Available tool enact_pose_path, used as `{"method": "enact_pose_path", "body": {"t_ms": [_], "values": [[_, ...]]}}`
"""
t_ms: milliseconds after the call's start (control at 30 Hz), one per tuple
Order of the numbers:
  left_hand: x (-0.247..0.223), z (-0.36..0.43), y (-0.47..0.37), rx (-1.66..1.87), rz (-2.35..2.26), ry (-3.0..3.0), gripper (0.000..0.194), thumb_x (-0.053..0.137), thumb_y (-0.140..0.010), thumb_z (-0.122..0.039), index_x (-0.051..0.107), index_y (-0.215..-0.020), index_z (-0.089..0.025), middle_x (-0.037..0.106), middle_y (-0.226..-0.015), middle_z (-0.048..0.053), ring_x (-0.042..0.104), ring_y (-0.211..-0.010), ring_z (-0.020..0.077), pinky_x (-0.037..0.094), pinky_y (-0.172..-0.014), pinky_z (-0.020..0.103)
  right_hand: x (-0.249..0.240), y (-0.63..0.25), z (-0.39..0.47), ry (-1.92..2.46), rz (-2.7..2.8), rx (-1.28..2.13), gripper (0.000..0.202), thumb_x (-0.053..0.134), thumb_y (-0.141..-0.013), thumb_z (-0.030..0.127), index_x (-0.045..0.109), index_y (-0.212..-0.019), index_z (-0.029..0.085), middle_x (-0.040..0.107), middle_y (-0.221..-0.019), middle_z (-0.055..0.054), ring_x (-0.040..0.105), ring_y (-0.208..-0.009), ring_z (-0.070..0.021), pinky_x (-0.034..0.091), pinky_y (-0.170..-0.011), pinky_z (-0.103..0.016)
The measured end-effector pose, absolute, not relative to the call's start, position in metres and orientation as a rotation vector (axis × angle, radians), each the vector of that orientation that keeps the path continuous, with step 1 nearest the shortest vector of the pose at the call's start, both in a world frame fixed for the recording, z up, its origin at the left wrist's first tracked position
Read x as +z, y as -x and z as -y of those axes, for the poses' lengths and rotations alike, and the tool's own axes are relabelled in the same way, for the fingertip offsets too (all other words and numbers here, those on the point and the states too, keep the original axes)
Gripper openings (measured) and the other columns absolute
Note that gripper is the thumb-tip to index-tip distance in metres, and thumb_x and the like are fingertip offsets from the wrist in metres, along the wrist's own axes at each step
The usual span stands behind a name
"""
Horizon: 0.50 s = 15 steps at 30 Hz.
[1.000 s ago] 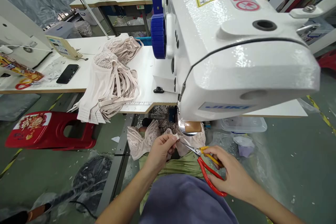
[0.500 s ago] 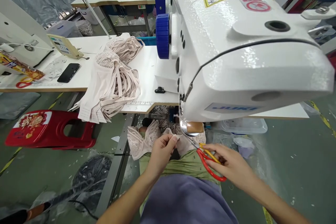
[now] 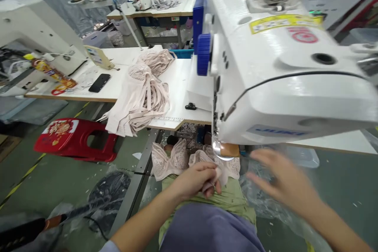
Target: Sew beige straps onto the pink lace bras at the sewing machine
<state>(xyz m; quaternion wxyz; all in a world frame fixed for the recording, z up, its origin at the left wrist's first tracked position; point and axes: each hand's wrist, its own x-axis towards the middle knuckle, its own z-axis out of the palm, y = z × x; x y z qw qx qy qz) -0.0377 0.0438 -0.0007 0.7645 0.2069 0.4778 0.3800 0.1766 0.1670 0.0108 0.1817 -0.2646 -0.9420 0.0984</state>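
Note:
A beige lace bra lies across the lap below the sewing machine's head. My left hand is closed on part of the bra, just in front of the machine's shiny metal and brown end piece. To the right, my right hand is raised off the lap beside the machine, somewhat smeared by motion. Its thumb and fingers are apart and no tool shows in them. The scissors seen earlier do not show in either hand.
A pile of beige bras hangs over the edge of the white table. Left of it lie a black phone and a drink bottle. A red stool stands on the floor, and a clear plastic tray sits at right.
The scissors have left my right hand, which has moved right and up with its fingers apart. My left hand has turned and shifted slightly down, still on the bra. The view has swung left.

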Motion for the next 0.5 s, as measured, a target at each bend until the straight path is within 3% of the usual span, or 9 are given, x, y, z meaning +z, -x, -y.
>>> {"method": "enact_pose_path", "body": {"t_ms": [67,133,233,300,333,400,467,500], "values": [[0.0,-0.044,0.035,0.691,-1.01,-0.536,0.017,0.058,-0.074,-0.035,0.063,-0.074,-0.019,0.062,-0.056,-0.001,0.039,-0.036,0.008,0.029,-0.038,0.023,-0.008,-0.165,-0.142,0.438,2.788,0.55,0.03,0.044,-0.098,0.036,0.068,-0.112,0.026,0.074,-0.105,-0.009,0.072,-0.091,-0.0247,0.058,-0.073,-0.035],[-0.004,-0.041,0.032,0.687,-1.152,-0.697,0.019,0.054,-0.079,-0.033,0.066,-0.077,-0.019,0.062,-0.059,0.0,0.043,-0.041,0.01,0.033,-0.042,0.024,-0.023,-0.161,-0.134,0.406,2.787,0.743,0.032,0.039,-0.098,0.029,0.07,-0.107,0.027,0.076,-0.1,-0.006,0.073,-0.086,-0.0221,0.058,-0.069,-0.031],[-0.02,-0.026,0.026,0.993,-1.656,-1.009,0.023,0.053,-0.084,-0.033,0.069,-0.091,-0.019,0.068,-0.079,0.007,0.059,-0.071,0.0186,0.047,-0.066,0.03,-0.031,-0.169,-0.147,0.851,2.577,0.79,0.027,0.045,-0.094,0.037,0.069,-0.094,0.025,0.075,-0.086,-0.006,0.071,-0.072,-0.0226,0.054,-0.059,-0.031],[-0.038,-0.015,0.015,1.19,-1.792,-1.082,0.029,0.058,-0.084,-0.038,0.068,-0.102,-0.018,0.068,-0.09,0.011,0.059,-0.089,0.0239,0.047,-0.083,0.037,-0.028,-0.174,-0.156,1.232,2.303,0.868,0.026,0.054,-0.088,0.046,0.064,-0.08,0.024,0.069,-0.067,-0.004,0.064,-0.057,-0.0201,0.048,-0.05,-0.029],[-0.048,-0.012,0.008,1.22,-1.706,-1.042,0.037,0.061,-0.084,-0.043,0.067,-0.11,-0.017,0.068,-0.09,0.012,0.06,-0.09,0.0246,0.047,-0.086,0.039,-0.026,-0.174,-0.157,1.359,2.131,0.994,0.03,0.058,-0.085,0.052,0.06,-0.074,0.024,0.062,-0.059,-0.001,0.058,-0.05,-0.0178,0.044,-0.045,-0.027],[-0.068,-0.01,-0.013,1.174,-1.321,-0.8,0.071,0.067,-0.078,-0.059,0.052,-0.135,-0.02,0.069,-0.095,0.011,0.063,-0.088,0.0238,0.049,-0.085,0.039,-0.022,-0.17,-0.15,1.448,1.744,1.378,0.042,0.063,-0.078,0.061,0.052,-0.067,0.023,0.052,-0.052,0.002,0.048,-0.044,-0.0137,0.04,-0.041,-0.025],[-0.081,-0.011,-0.035,1.17,-0.987,-0.47,0.105,0.067,-0.063,-0.079,0.034,-0.148,-0.026,0.067,-0.115,0.013,0.066,-0.095,0.0264,0.052,-0.084,0.041,-0.018,-0.161,-0.133,1.375,1.37,1.787,0.047,0.067,-0.072,0.065,0.05,-0.068,0.022,0.05,-0.053,0.003,0.045,-0.043,-0.012,0.04,-0.041,-0.024],[-0.084,-0.011,-0.044,1.207,-0.895,-0.349,0.114,0.064,-0.058,-0.087,0.03,-0.15,-0.029,0.063,-0.126,0.014,0.066,-0.101,0.029,0.053,-0.085,0.042,-0.016,-0.157,-0.124,1.321,1.221,1.951,0.046,0.069,-0.071,0.065,0.052,-0.074,0.022,0.051,-0.055,0.003,0.045,-0.044,-0.0121,0.041,-0.041,-0.024]]}}
